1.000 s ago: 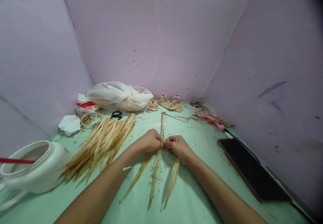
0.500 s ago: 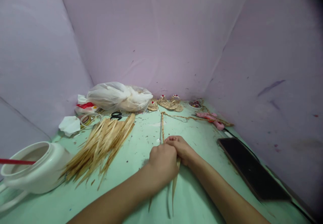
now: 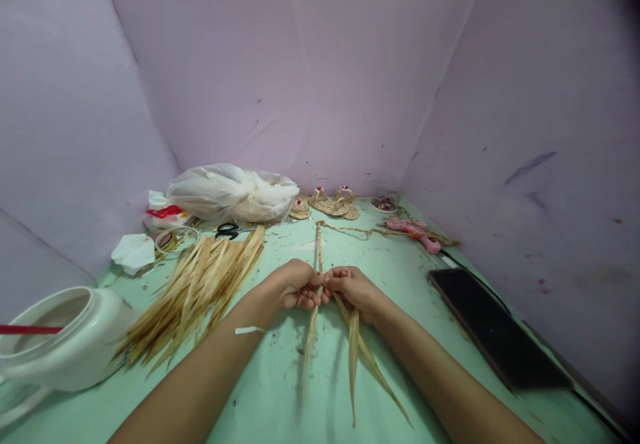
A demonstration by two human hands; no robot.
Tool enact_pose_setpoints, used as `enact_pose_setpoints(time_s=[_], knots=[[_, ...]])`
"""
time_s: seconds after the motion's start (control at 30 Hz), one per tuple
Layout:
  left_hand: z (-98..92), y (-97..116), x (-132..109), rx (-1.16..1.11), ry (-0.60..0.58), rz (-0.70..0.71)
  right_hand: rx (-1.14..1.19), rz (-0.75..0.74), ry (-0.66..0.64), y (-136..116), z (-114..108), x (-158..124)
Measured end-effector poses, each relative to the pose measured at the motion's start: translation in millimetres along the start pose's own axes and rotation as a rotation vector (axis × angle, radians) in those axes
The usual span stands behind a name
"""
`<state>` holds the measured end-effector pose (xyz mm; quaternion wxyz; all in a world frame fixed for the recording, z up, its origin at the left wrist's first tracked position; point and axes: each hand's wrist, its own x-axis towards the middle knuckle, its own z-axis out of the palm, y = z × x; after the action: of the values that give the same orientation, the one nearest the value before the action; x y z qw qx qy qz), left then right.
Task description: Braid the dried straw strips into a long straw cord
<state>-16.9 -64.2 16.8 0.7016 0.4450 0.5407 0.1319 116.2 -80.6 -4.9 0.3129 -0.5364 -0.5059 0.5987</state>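
A thin braid [image 3: 320,244] of dried plant strips runs from the far part of the green table down to my hands. My left hand [image 3: 300,285] and my right hand [image 3: 353,289] meet at its near end, both closed, fingertips pinching the strips. From the left fingers one loose strip [image 3: 311,337] hangs toward me, its tip blurred. Two more strips [image 3: 353,357] spread out below my right hand. A pile of flat dried strips [image 3: 200,291] lies to the left. The exact crossing of the strips is hidden by my fingers.
A white pot [image 3: 100,324] with a red stick stands left. Behind are black-handled scissors [image 3: 228,230], a plastic bag [image 3: 233,192], small woven slippers [image 3: 330,204] and a dish of beads [image 3: 384,204]. To the right lie a pink glue gun [image 3: 420,234] and a dark phone-like slab [image 3: 495,327] with a cable.
My left hand has turned from lying across the right to sitting beside it, palm more visible. The loose strips have spread apart, one left and two right. The view has shifted slightly.
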Motion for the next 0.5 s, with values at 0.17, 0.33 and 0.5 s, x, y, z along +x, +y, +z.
enact_pose_setpoints(time_s=[0.17,0.33,0.5], knots=[[-5.2,-1.6,-2.0,0.212,0.138,0.131,-0.164,-0.182,-0.033,5.5,-6.2,7.3],[2.0,-0.4,-4.9,0.367,0.233,0.200,-0.352,-0.261,0.008,13.2,-7.3,13.0],[3.8,-4.0,5.4,0.327,0.282,0.273,-0.492,-0.125,0.148,2.0,-6.4,8.4]])
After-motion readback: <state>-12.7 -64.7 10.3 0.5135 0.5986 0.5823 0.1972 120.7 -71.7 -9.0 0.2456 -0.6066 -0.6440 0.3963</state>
